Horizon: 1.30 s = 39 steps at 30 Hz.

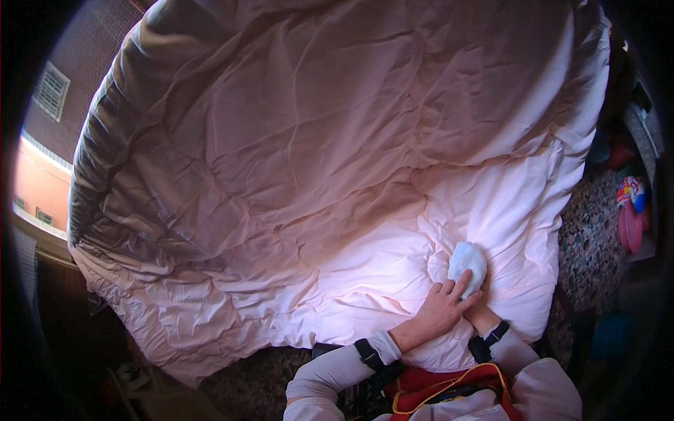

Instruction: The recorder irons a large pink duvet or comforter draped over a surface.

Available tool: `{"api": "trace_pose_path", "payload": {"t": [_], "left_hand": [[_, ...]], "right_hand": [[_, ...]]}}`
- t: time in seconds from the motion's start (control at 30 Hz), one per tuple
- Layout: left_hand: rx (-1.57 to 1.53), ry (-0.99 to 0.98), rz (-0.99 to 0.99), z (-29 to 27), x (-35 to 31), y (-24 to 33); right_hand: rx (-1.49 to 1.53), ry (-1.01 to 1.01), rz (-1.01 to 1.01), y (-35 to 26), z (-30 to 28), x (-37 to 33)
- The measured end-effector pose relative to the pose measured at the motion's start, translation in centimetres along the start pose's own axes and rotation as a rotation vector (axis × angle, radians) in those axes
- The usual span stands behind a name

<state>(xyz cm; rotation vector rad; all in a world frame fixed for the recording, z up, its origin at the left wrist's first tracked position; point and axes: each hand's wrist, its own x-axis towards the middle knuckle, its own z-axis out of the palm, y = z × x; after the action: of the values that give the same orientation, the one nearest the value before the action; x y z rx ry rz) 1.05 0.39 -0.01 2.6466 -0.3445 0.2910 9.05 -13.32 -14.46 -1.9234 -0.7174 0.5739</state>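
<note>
A large pale pink quilt (pixel 330 175) spreads before me, wrinkled all over, its upper part in shadow and its lower right brightly lit. On the lit part is a small whitish fuzzy cloth (pixel 466 263), which covers the front of my right hand (pixel 481 317). Only the back of that hand and the wrist show; the fingers are hidden under the cloth. My left hand (pixel 437 311) reaches across from the left, its fingers apart, with fingertips resting on the cloth's near edge. Both wrists wear black straps over light sleeves.
Speckled flooring (pixel 597 238) shows past the quilt's right edge. A pink basin (pixel 632 228) and a blue object (pixel 612 337) stand there. At the left, beyond the quilt, is a building wall with a barred window (pixel 51 91). A red garment with yellow trim (pixel 449 387) is at my lap.
</note>
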Motion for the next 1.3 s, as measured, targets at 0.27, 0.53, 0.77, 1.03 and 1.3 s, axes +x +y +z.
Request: {"api": "trace_pose_path", "payload": {"t": [0.27, 0.53, 0.77, 1.03, 1.3], "left_hand": [[-0.003, -0.028, -0.005, 0.3, 0.2, 0.1], [-0.024, -0.109, -0.034, -0.4, 0.7, 0.4], [-0.065, -0.222, -0.080, -1.4, 0.8, 0.5], [-0.125, -0.206, -0.089, -1.9, 1.7, -0.4], [-0.144, -0.190, -0.075, -2.0, 1.7, -0.6]], "right_hand": [[-0.711, -0.148, 0.147, -3.0, -1.2, 0.2], [0.006, 0.066, 0.036, 1.5, 0.1, -0.6], [1.716, -0.107, -0.097, -1.6, 0.1, 0.2], [0.915, -0.053, 0.139, -2.6, 0.2, -0.2], [-0.621, 0.150, -0.136, -4.1, -0.8, 0.0]]}}
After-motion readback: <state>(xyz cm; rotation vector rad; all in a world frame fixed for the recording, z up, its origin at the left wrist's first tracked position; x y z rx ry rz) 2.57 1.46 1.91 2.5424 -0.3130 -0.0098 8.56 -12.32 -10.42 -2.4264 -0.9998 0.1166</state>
